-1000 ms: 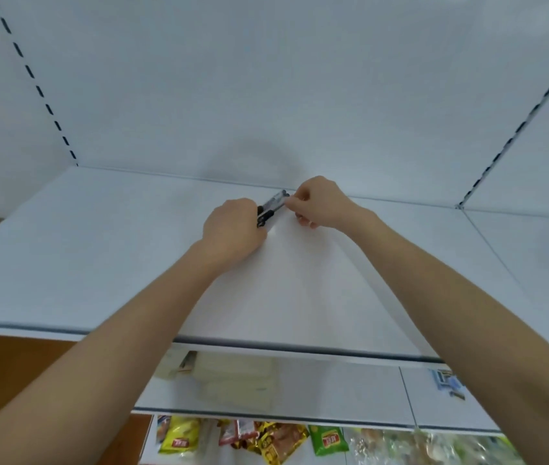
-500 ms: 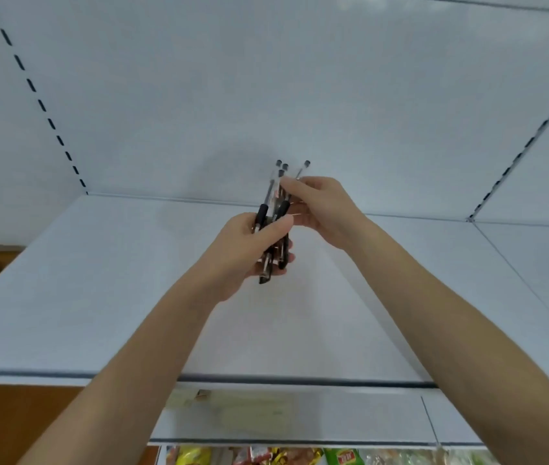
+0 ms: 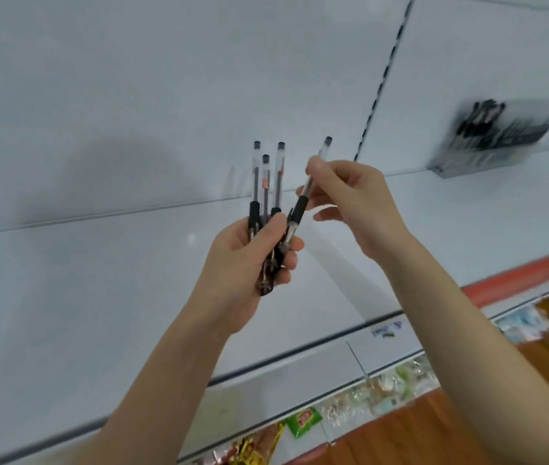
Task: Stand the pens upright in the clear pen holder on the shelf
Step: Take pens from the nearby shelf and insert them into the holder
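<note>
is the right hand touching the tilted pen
Touching. The head view shows the right hand pinching the tilted pen at its clear barrel, while the left hand holds the other pens.

clear black-tipped pens (image 3: 266,186) upright, holder (image 3: 488,142) blurred

No legible text.
Red label on a pen (image 3: 265,182) above the left hand's fingers (image 3: 288,260), and red patch on green packet (image 3: 304,421) below: both unreadable.

A white shelf (image 3: 98,297) meets a white back panel (image 3: 165,78) crossed by a slotted upright (image 3: 378,92); a red strip (image 3: 518,276) edges its right front, snack packets (image 3: 303,419) below, wood flooring (image 3: 467,431) beyond.
</note>
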Demonstrator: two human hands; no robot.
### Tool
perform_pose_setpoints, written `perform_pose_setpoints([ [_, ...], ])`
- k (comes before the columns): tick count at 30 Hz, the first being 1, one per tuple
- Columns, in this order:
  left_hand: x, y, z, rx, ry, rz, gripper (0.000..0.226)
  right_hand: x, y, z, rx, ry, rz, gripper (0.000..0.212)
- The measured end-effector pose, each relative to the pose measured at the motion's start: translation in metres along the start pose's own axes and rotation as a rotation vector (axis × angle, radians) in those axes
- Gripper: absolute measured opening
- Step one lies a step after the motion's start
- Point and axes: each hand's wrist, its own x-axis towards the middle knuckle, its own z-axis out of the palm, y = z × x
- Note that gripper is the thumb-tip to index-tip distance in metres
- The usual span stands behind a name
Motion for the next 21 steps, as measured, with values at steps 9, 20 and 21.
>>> perform_pose_setpoints([
  [9,0.011,-0.049,0.126,-0.05,-0.107,0.019,0.015,-0.029,0.045,-0.157,-0.895,0.114,-0.761,0.027],
  [20,0.027,-0.114,0.269,-0.02,-0.028,-0.022,0.012,-0.031,0.072,-0.341,-0.673,0.124,-0.367,0.014],
  [21,0.031,-0.115,0.274,-0.029,-0.001,-0.021,0.012,-0.022,0.073,-0.352,-0.615,0.141,-0.293,0.015],
])
